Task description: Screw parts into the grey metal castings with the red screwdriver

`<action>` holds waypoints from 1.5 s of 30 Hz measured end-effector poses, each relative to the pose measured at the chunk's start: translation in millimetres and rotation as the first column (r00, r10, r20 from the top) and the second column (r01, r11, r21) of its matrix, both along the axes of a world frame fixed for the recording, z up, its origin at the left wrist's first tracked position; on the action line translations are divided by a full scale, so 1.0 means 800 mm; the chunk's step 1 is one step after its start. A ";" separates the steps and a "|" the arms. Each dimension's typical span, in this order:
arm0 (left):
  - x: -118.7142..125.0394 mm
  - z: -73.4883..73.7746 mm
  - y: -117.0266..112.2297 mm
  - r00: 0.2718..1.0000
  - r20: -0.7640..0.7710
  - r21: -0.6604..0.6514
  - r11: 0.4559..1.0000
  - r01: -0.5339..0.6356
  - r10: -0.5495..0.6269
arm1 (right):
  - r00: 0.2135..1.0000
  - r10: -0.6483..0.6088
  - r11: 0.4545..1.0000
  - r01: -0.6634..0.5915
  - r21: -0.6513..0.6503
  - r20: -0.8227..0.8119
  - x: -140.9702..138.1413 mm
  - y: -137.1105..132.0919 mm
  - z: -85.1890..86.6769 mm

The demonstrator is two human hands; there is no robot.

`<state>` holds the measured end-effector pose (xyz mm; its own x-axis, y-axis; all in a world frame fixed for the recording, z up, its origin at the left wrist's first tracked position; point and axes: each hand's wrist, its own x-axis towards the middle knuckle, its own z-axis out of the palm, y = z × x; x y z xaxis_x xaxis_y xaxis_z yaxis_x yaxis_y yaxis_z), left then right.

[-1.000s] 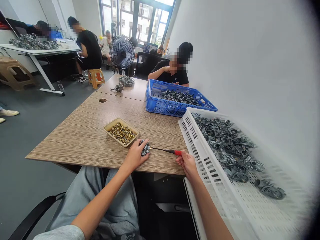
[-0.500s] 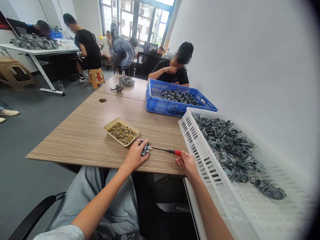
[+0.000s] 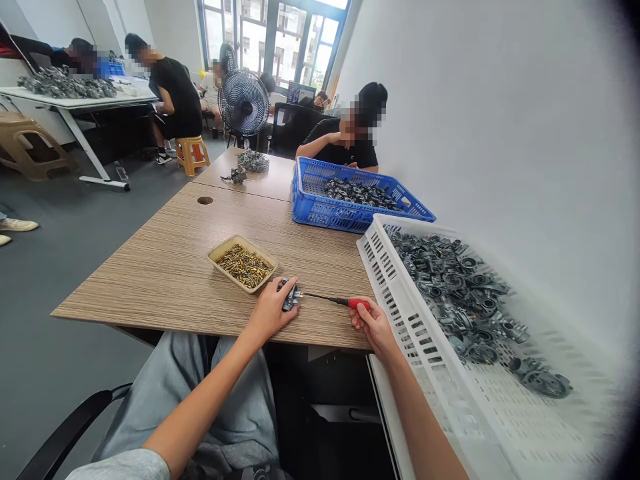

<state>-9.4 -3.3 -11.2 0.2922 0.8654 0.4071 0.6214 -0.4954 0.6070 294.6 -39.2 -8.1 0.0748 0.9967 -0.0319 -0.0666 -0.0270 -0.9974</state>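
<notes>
My left hand (image 3: pixel 270 310) is closed around a grey metal part (image 3: pixel 291 300), which looks like a small carburetor body, and holds it against the wooden table near its front edge. A screwdriver (image 3: pixel 359 304) with a red handle and a long dark shaft lies in the fingers of my right hand (image 3: pixel 373 327). Its shaft runs level to the left, and the tip meets a small brass-coloured piece on the right side of the metal part. Just behind my left hand stands a cream tray (image 3: pixel 215 259) full of brass-coloured pieces. My left fingers cover much of the metal part.
A white crate (image 3: pixel 400 293) with many grey metal parts stands close to my right forearm. Behind it, a blue crate (image 3: pixel 320 212) holds more parts. Across the table sits a person (image 3: pixel 333 143) in black. Another metal part (image 3: pixel 236 176) lies farther back.
My right fingers have shifted slightly around the red handle, with more of it showing. The screwdriver tip stays at the metal part, and my left hand keeps its place.
</notes>
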 end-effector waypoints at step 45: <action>0.000 0.000 0.000 1.000 0.016 -0.020 1.000 0.001 -0.001 | 0.993 0.009 1.000 -0.008 -0.009 0.120 -0.004 0.002 -0.001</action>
<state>-9.3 -3.4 -10.9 0.2864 0.8732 0.3942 0.6112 -0.4834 0.6267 291.4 -37.5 -8.6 0.0701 0.9970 -0.0317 0.0534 -0.0355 -0.9979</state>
